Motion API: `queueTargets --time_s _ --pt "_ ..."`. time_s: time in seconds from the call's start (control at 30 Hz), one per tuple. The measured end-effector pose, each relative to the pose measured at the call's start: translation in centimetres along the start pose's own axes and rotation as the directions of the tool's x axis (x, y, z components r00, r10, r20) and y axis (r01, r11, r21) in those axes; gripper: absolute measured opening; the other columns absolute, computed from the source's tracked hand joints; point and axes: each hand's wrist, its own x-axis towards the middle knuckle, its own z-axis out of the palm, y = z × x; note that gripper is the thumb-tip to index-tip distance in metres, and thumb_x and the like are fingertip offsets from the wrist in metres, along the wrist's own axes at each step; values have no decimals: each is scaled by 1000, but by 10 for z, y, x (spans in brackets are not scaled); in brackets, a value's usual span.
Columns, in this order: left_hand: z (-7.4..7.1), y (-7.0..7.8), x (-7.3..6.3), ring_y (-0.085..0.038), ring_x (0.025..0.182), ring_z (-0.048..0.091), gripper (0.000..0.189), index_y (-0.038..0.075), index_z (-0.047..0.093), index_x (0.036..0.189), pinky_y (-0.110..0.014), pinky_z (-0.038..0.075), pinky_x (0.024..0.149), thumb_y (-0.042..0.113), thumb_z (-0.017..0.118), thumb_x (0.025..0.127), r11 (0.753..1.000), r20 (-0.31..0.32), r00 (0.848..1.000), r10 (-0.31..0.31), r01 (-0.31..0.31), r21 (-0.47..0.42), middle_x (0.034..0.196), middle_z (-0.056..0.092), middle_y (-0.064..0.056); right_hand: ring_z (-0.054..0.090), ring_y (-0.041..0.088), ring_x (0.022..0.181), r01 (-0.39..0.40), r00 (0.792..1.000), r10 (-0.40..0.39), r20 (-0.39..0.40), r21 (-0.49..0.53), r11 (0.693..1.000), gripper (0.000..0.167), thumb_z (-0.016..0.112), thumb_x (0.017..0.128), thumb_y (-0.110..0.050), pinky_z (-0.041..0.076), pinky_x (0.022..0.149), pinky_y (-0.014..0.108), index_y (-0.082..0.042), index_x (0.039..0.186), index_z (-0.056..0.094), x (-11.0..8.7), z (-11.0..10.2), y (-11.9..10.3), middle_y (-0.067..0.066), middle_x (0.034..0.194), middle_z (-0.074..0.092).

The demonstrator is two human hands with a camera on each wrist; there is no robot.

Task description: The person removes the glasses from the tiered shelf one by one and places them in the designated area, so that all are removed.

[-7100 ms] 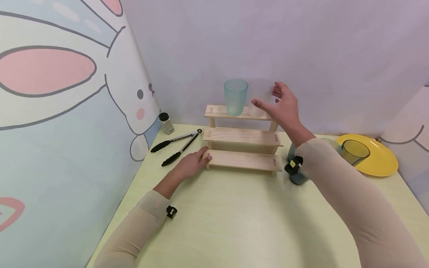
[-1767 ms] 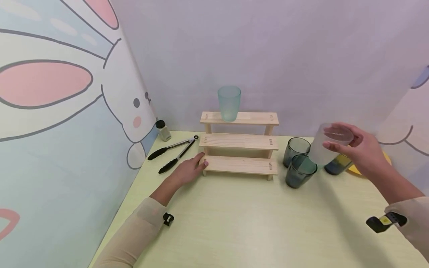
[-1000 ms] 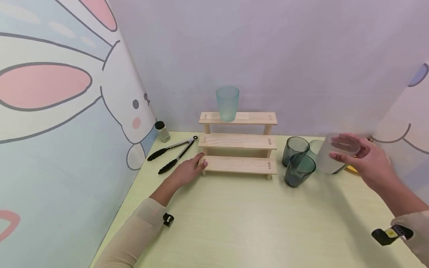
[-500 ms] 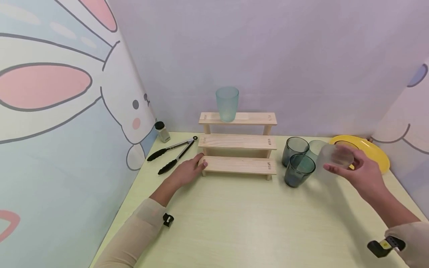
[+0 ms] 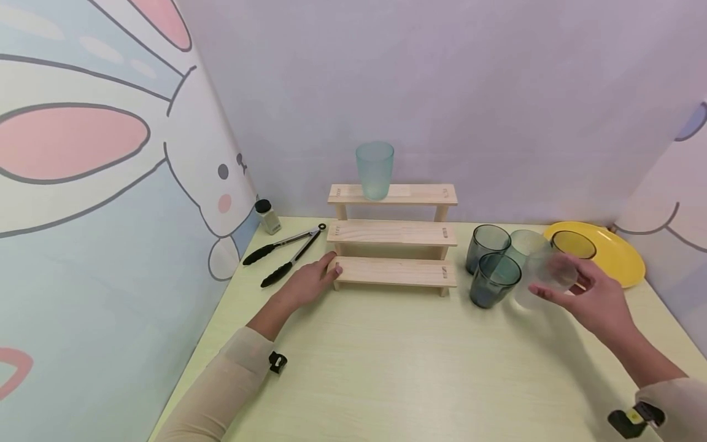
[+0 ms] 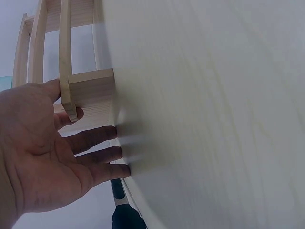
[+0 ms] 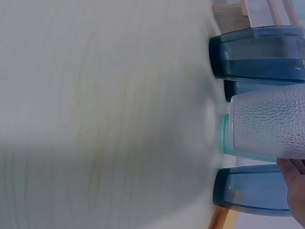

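Observation:
A clear frosted cup with a textured wall is gripped between thumb and fingers of my right hand. It stands upright, its base close over the table among other cups at the right. My left hand pinches the left end of the bottom step of a three-tier wooden stand; in the left wrist view, thumb and index finger lie on either side of the board, the other fingers reaching down beside the table surface. A light teal cup stands on the top tier.
Two grey-blue glasses stand left of the frosted cup. Behind it are a pale green cup and a dark-rimmed glass in front of a yellow plate. At left lie black-handled tongs and a black-capped jar.
My right hand has carried the frosted cup from the top tier to the right, then lowered it beside the other cups. My left hand has stayed at the stand.

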Motion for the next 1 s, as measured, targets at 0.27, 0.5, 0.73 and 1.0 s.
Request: queueTargets --time_s 0.27,0.5,0.73,1.0 --pt "2 -1 0 -48 148 58 73 16 30 176 -64 47 120 60 40 118 1000 -1 1000 4 -4 -5 166 54 -25 56 -29 96 7 1000 -7 13 -29 1000 78 99 86 -32 46 76 0 -9 150 61 -5 9 5 -36 115 60" --pt "2 -2 0 -48 148 58 74 16 30 176 -64 48 120 60 39 118 1000 -3 1000 7 -7 -4 165 55 -25 58 -22 92 30 1000 -30 2 -63 998 76 100 85 -33 46 74 3 -11 148 64 -5 14 11 -31 116 61" --pt "1 -1 -1 -48 148 59 74 16 30 176 -64 48 120 60 40 118 1000 -8 1000 7 -7 -4 165 55 -25 67 -10 115 62 998 -60 29 -70 996 84 98 88 -32 43 81 -3 -5 156 56 -4 15 12 -15 131 59" --pt "2 -1 1 -48 148 59 73 16 31 176 -63 48 120 60 40 118 1000 -14 1000 1 -1 6 165 55 -25 53 70 134 48 997 -43 61 -84 995 98 96 90 -32 41 79 -5 -2 167 43 -2 15 7 31 156 53"
